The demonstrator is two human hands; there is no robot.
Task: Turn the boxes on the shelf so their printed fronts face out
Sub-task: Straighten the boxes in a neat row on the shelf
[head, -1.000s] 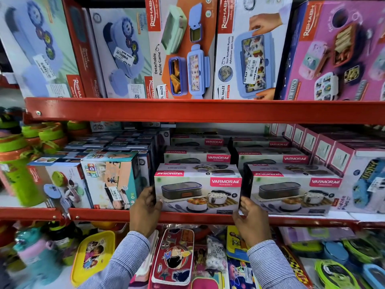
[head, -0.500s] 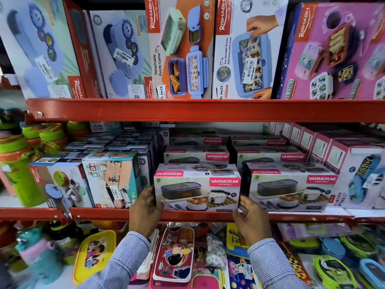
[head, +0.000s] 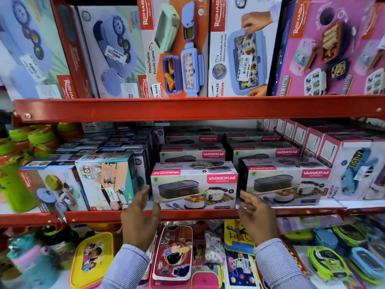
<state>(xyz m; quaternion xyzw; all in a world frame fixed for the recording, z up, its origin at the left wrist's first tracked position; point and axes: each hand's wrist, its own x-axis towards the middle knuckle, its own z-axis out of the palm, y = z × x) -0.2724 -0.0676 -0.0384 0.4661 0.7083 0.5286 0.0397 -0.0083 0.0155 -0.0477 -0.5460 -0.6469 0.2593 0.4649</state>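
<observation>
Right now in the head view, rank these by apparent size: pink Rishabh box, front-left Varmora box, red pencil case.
1. pink Rishabh box
2. front-left Varmora box
3. red pencil case

The case sits nearer the camera, so its true size is unsure.

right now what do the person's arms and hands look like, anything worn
Both hands are bare: no gloves, rings or watch visible on the left hand or right hand. Each arm wears a long sleeve of light blue-grey cloth with fine stripes, left sleeve and right sleeve, reaching the wrists.

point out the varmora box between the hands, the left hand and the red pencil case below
Varmora box [head: 193, 186], head view, middle of its printed front
left hand [head: 140, 221], head view, back of the hand
red pencil case [head: 173, 253], head view, its cartoon-printed face
</observation>
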